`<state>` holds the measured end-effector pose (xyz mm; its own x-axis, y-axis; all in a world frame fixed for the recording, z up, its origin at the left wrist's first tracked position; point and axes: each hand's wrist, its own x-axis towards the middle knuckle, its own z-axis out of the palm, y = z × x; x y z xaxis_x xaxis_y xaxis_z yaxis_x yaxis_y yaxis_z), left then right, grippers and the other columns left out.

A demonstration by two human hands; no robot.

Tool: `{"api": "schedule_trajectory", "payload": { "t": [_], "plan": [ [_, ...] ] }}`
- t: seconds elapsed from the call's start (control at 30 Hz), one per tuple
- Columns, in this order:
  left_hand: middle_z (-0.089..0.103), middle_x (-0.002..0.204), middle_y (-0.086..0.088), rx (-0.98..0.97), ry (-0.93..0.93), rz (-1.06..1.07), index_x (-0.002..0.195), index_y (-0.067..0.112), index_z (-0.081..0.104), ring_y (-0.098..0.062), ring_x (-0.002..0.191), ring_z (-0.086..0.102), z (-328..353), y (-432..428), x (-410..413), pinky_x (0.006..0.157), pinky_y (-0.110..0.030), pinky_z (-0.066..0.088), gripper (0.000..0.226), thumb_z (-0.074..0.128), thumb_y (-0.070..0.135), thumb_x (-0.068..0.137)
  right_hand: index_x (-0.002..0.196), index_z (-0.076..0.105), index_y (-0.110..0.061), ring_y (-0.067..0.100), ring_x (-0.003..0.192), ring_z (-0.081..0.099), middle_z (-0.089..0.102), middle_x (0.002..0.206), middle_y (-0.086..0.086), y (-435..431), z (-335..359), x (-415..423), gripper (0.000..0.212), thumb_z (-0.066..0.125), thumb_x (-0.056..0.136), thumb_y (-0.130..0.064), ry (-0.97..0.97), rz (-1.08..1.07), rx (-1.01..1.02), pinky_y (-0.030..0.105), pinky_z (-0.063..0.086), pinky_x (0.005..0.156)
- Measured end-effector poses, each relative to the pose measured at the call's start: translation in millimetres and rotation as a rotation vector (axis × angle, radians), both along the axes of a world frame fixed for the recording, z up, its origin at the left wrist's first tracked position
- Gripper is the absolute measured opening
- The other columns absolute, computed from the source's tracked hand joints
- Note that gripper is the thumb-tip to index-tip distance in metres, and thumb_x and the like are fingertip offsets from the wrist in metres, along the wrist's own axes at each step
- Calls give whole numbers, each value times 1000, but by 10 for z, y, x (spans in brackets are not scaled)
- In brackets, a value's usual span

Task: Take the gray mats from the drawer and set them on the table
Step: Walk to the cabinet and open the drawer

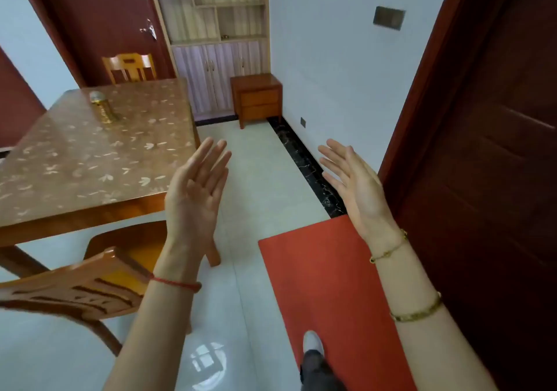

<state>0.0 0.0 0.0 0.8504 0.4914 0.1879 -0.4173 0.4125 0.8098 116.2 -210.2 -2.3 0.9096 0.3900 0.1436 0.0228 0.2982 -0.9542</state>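
Note:
My left hand (196,193) is raised in front of me, palm up, fingers spread, holding nothing. My right hand (357,184) is raised the same way to the right, also with nothing in it. A small wooden cabinet (257,98) with two shut drawers stands against the far wall, well beyond both hands. The wooden table (90,155) with a floral cover is at the left, its near corner just left of my left hand. No gray mats are visible.
A brass-coloured ornament (104,107) stands on the table's far side. One wooden chair (81,285) is at the near left, another (129,67) behind the table. A red floor mat (325,285) lies under my foot. A dark door (482,164) is at the right.

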Motion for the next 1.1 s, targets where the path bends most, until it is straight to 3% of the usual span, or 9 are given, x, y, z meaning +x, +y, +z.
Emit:
{"api": "schedule_trajectory", "payload": {
  "t": [0.67,1.1],
  "plan": [
    [58,143,-7,-35,42,129,146,9,45,-22,133,55,-162,158,2758,118,-40,33,47,31,27,105,139,49,-14,12,127,54,58,136,1,404,-118,3025,46,34,103,-37,57,164,-37,40,36,113],
    [59,141,-5,-86,81,161,145,11,46,-21,132,56,-413,1099,4363,118,-41,32,47,32,28,104,137,51,-14,12,126,55,60,134,1,1251,-420,4638,45,34,102,-38,115,161,-59,40,36,113]
  ]
}}
